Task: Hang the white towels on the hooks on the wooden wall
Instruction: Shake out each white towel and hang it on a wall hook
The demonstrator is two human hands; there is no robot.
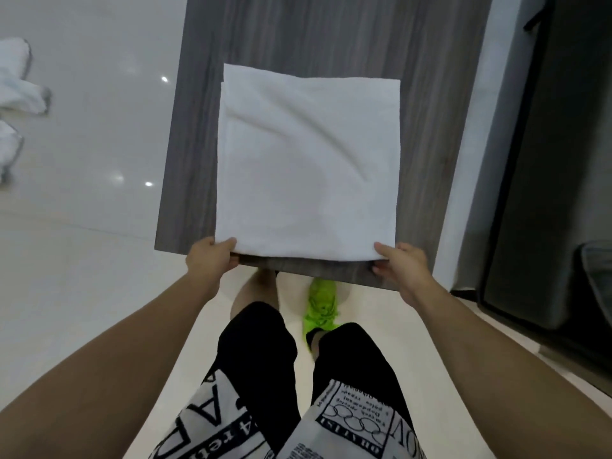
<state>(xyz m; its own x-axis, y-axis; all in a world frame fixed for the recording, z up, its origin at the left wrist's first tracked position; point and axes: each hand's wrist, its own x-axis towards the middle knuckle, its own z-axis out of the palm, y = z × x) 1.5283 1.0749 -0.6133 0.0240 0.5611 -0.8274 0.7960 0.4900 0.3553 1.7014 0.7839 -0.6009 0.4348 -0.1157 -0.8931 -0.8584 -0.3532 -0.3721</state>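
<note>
Fingers of both hands are hidden beneath the white towel (308,167). Towel: folded square, creased, flat on the grey wooden bench (430,127). Left hand (212,256) and right hand (402,270) each pinch a near corner.

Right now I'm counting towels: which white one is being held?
The flat folded towel on the grey wooden panel, pinched by left hand and right hand; the others sit far left, untouched.

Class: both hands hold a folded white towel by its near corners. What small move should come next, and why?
Probably lift the towel off the wooden surface. The left hand and right hand already pinch its near corners, and no hook is in view yet.
</note>
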